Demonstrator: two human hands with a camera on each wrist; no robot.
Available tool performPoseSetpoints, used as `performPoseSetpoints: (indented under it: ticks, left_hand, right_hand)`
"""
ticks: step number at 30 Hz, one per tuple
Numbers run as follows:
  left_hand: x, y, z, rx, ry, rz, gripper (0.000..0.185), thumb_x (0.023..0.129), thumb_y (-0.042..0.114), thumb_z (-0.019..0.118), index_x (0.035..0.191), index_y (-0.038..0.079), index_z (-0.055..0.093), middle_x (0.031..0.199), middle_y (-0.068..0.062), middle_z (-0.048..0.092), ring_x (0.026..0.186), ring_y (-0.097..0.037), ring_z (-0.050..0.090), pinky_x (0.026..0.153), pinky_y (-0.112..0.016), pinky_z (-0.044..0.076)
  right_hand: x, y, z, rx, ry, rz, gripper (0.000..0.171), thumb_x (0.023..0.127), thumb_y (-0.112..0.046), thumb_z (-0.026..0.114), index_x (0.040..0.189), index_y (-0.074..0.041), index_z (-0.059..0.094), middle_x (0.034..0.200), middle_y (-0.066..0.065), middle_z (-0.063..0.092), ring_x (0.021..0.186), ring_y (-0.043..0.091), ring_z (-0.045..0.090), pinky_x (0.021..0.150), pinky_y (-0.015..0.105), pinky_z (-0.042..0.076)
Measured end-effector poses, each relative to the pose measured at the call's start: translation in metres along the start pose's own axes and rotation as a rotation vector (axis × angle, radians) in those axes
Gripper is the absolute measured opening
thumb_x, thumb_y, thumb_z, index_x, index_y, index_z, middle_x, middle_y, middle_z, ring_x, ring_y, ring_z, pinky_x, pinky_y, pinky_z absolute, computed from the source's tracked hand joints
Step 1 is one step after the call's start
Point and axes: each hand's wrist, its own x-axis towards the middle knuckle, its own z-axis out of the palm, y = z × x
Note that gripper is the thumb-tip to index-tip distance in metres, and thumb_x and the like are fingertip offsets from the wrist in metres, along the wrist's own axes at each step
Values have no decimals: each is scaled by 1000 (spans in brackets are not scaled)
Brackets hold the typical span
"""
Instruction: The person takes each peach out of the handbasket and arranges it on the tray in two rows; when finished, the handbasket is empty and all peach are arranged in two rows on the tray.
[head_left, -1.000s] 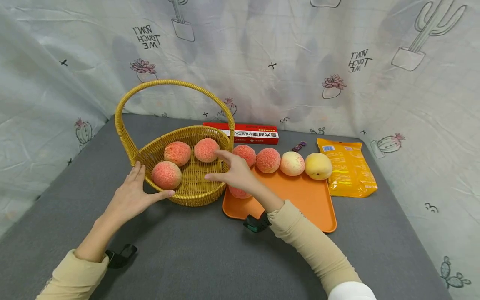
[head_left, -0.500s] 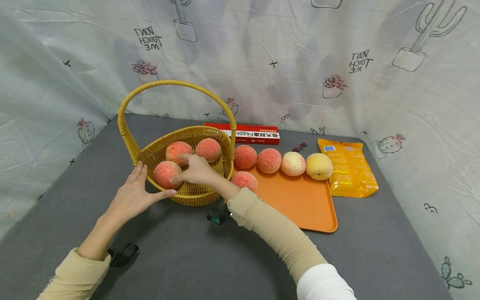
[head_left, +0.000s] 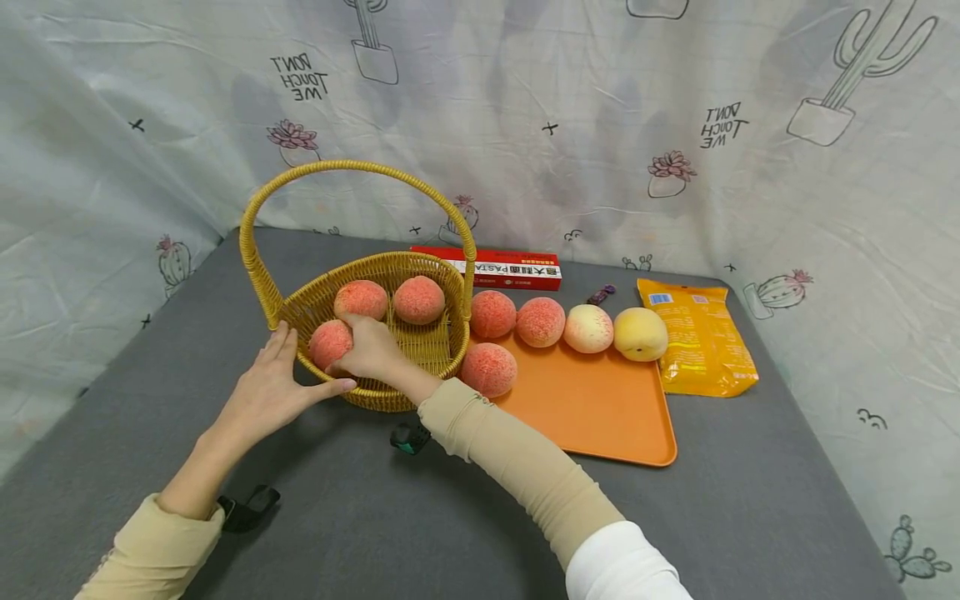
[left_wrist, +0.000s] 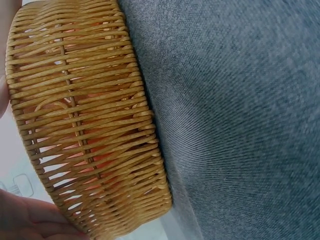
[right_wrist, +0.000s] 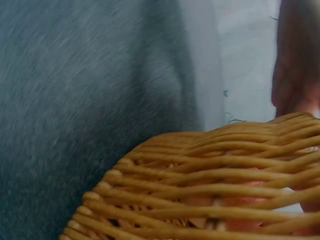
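A yellow wicker basket with a tall handle stands at the left and holds several peaches. My right hand reaches over its front rim and grips the front-left peach, thumb at the near side, fingers over the right. Two other peaches lie behind it, one reddish peach and one pink peach. My left hand rests against the basket's left front, fingers straight at the rim and thumb stretched along the front edge. In the right wrist view the basket wall hides the held peach's lower part.
Right of the basket is an orange tray with a pink peach at its left and several more in a row along its back edge. Behind stand a red pasta box and a purple candy. A yellow packet lies right.
My right hand has moved left from the pink peach at the basket's right to the front-left peach and taken hold of it. The left hand stays at the rim.
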Motion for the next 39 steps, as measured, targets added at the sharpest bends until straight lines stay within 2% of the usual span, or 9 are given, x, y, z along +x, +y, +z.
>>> performPoseSetpoints:
  ticks: [5,8,15,19,23,27,33,39]
  left_hand:
    - [0,0,0,-1,5,1,114,71,65,54,135,-14,3,140,-30,-6,121,-54,9,90,-64,18]
    - [0,0,-1,-2,7,2,114,71,66,54,135,-14,3,140,-30,-6,121,-54,9,90,-64,19]
    - [0,-1,-1,2,4,-2,114,71,66,54,135,-14,3,141,-29,-5,121,-54,9,90,-64,19]
    - [0,-1,0,-2,0,-5,114,71,67,53,135,-13,3,141,-29,-6,121,-54,10,90,-64,19]
    - [0,-2,1,-2,-1,-2,114,71,66,54,135,-14,3,141,-29,-5,121,-54,10,90,-64,19]
    - [0,-2,1,-3,-2,-1,114,71,66,54,135,-14,3,141,-29,-6,121,-54,10,90,-64,19]
    - [0,-2,0,-6,-8,-5,116,71,67,53,135,-13,1,141,-29,-8,122,-53,8,90,-64,19]
    - [0,-1,0,0,-16,-21,118,69,69,52,135,-12,-1,141,-27,-10,122,-53,8,89,-65,20]
  right_hand:
    - [1,-1,3,-109,21,-17,77,67,-29,77,133,-11,40,121,3,50,105,14,51,81,22,43]
    - [2,-1,4,-165,30,-27,72,68,-31,76,129,-9,44,119,3,50,105,14,50,82,23,43]
    - [1,1,1,-124,125,-28,59,60,-28,81,113,-11,60,91,-2,62,79,9,58,64,20,46]
    - [-2,1,-2,-132,185,-5,58,58,-33,81,108,-13,62,86,-5,63,76,9,59,62,21,46]
    - [-6,-1,-7,-113,218,-2,65,56,-36,82,113,-14,61,89,-3,64,79,12,59,64,20,46]
    - [-13,-3,-15,-22,240,-18,68,55,-35,82,115,-15,60,91,-2,64,80,11,59,63,17,46]
    - [-27,-6,-33,227,266,-77,68,55,-27,84,116,-11,59,90,-1,65,76,3,58,61,14,46]
    - [-44,-8,-52,464,241,-138,69,57,-18,84,119,-9,56,102,3,62,84,3,59,67,16,47]
